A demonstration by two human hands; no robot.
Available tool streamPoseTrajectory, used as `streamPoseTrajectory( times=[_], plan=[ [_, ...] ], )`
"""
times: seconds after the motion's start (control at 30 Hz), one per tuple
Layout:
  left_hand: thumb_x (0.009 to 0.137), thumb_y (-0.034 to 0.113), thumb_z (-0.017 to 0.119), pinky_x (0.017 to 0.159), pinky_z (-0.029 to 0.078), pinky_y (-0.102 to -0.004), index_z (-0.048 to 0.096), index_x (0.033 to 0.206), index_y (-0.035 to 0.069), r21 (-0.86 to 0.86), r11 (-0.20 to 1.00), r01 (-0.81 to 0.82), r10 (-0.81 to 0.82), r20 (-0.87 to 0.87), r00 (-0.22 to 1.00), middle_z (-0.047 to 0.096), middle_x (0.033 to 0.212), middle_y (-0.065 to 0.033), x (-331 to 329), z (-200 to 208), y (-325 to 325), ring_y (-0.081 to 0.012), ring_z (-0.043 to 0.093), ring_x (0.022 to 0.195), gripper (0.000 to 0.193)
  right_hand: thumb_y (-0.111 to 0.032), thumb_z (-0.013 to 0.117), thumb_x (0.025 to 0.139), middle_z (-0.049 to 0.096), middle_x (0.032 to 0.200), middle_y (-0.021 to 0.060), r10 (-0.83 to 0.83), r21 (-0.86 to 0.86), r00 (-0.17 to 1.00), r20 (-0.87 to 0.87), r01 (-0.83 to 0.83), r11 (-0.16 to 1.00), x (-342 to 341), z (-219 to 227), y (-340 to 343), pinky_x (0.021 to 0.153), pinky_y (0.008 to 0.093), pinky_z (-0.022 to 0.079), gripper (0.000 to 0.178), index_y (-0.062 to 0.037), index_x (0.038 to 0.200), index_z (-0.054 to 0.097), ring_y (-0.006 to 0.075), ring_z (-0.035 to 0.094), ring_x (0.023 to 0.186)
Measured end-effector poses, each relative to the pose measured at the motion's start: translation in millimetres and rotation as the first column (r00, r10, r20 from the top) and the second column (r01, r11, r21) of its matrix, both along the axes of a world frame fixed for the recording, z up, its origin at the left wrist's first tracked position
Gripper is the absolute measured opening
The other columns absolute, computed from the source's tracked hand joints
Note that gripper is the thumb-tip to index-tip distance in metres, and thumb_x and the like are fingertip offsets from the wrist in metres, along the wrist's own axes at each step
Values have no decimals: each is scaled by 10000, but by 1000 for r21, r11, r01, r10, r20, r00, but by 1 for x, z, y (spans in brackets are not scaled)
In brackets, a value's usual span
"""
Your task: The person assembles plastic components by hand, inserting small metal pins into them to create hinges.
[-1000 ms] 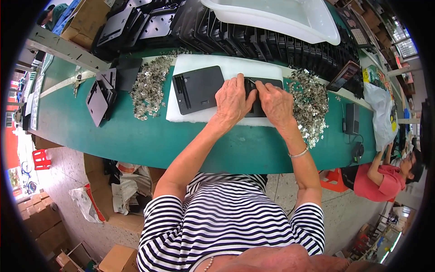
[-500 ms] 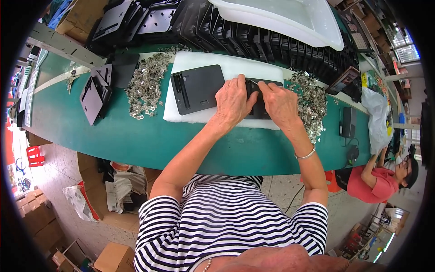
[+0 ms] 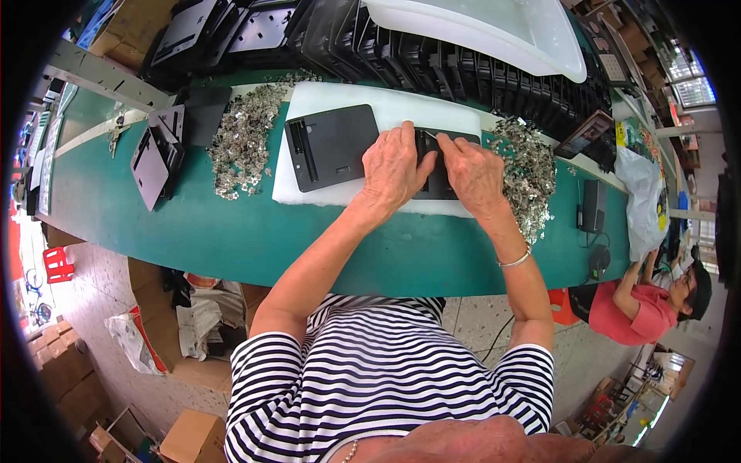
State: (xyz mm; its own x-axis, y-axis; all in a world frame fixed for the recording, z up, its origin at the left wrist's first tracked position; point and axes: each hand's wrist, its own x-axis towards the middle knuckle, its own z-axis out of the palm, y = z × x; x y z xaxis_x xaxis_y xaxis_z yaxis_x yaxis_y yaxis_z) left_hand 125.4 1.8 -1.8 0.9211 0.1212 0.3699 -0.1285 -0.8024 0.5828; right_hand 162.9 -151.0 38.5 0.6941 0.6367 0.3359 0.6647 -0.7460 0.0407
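Two black plastic panels lie on a white foam pad (image 3: 309, 96). The left panel (image 3: 340, 143), with a long slot along one side, rests flat beside my left hand (image 3: 394, 166). My left hand bends over the near panel (image 3: 441, 187), its fingers together and its thumb stretched over that panel, gripping it. My right hand (image 3: 472, 174) is closed at the same panel's upper part, pinching a thin, shiny metal piece (image 3: 431, 134) whose kind is unclear. Both hands hide much of this panel. Piles of small metal clips lie left (image 3: 245, 139) and right (image 3: 529, 177) of the pad.
Black plastic trays (image 3: 463, 81) stand in a row at the back, under a white tub (image 3: 494, 35). Grey panels (image 3: 153, 162) lean at the left of the green table (image 3: 231, 239). A co-worker in a red shirt (image 3: 629, 312) sits at the right by a plastic bag (image 3: 641, 201).
Both hands stay at the right panel, with the right hand's fingers shifting slightly at its upper part. The whole view has moved a little; the panels keep their places on the pad.
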Motion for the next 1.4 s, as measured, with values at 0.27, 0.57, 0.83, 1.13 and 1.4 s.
streamPoseTrajectory(
  times=[0.27, 0.57, 0.83, 1.13, 1.4],
  plan=[
    [761, 285, 749, 702, 517, -400, 545, 1137, -68, -1, 1000, 8, -8, -14, 1000, 649, 919, -166, 0, 1, 1, -321, 637, 864, 555, -103, 628, 813, 582, 711, 33, 15, -12, 999, 29, -14, 1000, 1, 0, 1, 543, 321, 526, 228, -102, 1041, 651, 202, 642, 644],
    [755, 281, 755, 674, 517, -396, 549, 1089, -58, 10, 1000, 7, -7, -4, 1000, 643, 883, -157, 1, 1, 1, -313, 639, 831, 519, -113, 614, 811, 570, 707, 19, 17, -64, 998, 64, -13, 998, 0, -3, 3, 554, 312, 521, 248, -100, 1056, 655, 181, 628, 636],
    [754, 278, 758, 662, 519, -392, 548, 1101, -61, 17, 1000, 7, -7, 1, 1000, 641, 877, -157, 0, 1, 1, -311, 638, 822, 529, -108, 612, 813, 571, 716, 27, 25, -45, 998, 66, -22, 999, 0, -5, 2, 555, 314, 525, 261, -84, 1067, 663, 184, 622, 631],
    [755, 270, 759, 676, 518, -392, 546, 1115, -70, 11, 1000, 8, -8, 12, 1000, 638, 876, -157, 0, 1, 1, -308, 636, 837, 539, -108, 620, 796, 558, 704, 15, 23, -88, 993, 119, -12, 996, -2, -6, 5, 543, 300, 517, 268, -87, 1061, 657, 164, 609, 619],
    [754, 253, 757, 682, 515, -394, 547, 1084, -63, -15, 1000, 21, -22, -27, 999, 635, 870, -159, 0, 5, 2, -312, 632, 834, 503, -138, 636, 779, 535, 697, 0, 34, -127, 983, 180, -11, 992, -6, -10, 5, 525, 281, 479, 286, -69, 1057, 638, 148, 603, 614]
  ],
)
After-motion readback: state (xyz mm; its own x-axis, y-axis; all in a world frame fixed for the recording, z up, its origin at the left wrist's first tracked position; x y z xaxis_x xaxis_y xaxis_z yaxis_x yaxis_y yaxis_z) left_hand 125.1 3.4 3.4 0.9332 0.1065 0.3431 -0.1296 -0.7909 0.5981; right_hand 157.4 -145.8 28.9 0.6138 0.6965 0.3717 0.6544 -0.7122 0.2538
